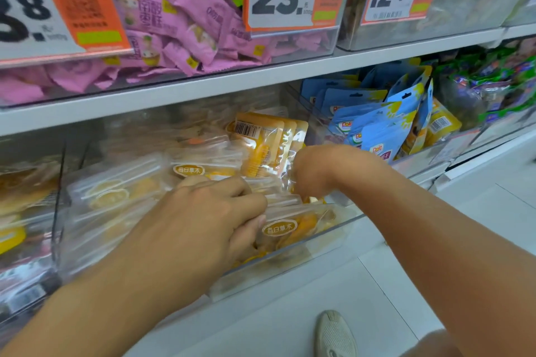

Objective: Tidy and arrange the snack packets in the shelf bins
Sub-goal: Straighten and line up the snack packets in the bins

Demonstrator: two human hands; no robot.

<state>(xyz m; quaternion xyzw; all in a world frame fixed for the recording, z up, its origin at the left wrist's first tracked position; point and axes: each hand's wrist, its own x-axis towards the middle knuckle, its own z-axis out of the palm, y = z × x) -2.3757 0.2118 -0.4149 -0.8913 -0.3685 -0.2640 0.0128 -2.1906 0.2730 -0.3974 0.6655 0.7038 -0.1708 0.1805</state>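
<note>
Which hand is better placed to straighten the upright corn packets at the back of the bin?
Right. The right hand is already beside the upright corn packets, while the left hand lies on the flat packets nearer the front.

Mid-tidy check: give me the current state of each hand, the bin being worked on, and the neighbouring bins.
left hand: inside the bin, fingers curled on clear packets
right hand: inside the bin, fingers hidden, grip unclear
clear bin: packets lying jumbled, some standing at the back
blue pouch bin: pouches upright, leaning
pink packet bin: heaped loose
</note>
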